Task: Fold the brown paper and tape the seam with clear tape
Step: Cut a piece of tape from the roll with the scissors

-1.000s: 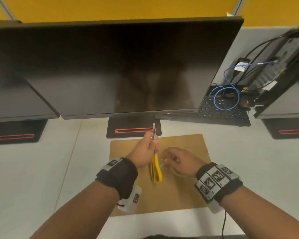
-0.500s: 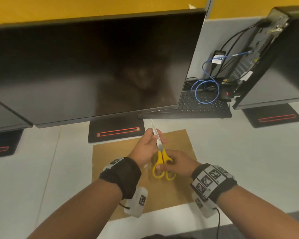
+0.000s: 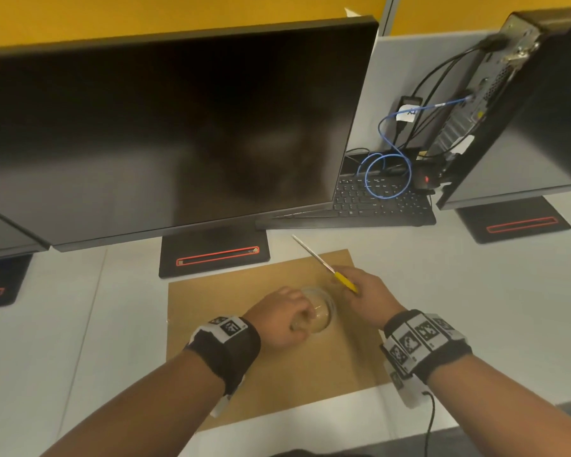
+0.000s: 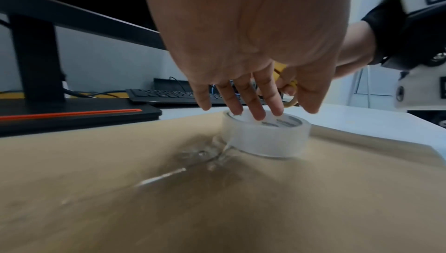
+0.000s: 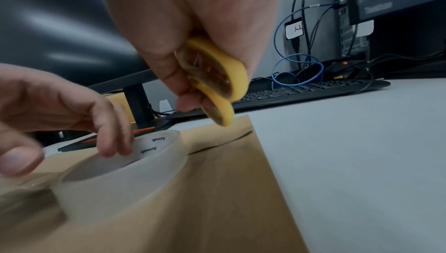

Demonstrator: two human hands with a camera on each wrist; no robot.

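The folded brown paper [image 3: 277, 384] lies flat on the desk in front of me. A clear tape roll [image 3: 320, 313] lies flat on it near the middle. My left hand [image 3: 287, 321] has its fingertips [image 4: 258, 112] hooked into the roll's [image 4: 265, 140] core, the thumb off it. A crinkled strip of tape [image 4: 169, 173] runs from the roll along the paper [image 4: 108, 209]. Just right of the roll, my right hand [image 3: 360, 293] grips the yellow handles of the scissors [image 3: 345, 282], blades closed and pointing away to the left. The handles [image 5: 217, 77] show above the roll [image 5: 115, 186].
A big dark monitor [image 3: 178, 127] hangs over the far side of the paper, its stand base [image 3: 211, 252] just beyond. A black keyboard [image 3: 376, 206], blue cables [image 3: 389, 173] and a computer [image 3: 508, 94] sit back right. Bare desk [image 3: 475, 308] lies right of the paper.
The scissors went from my left hand into my right, which now holds them alone by the handles. My left hand dropped onto the tape roll. The head view swung right.
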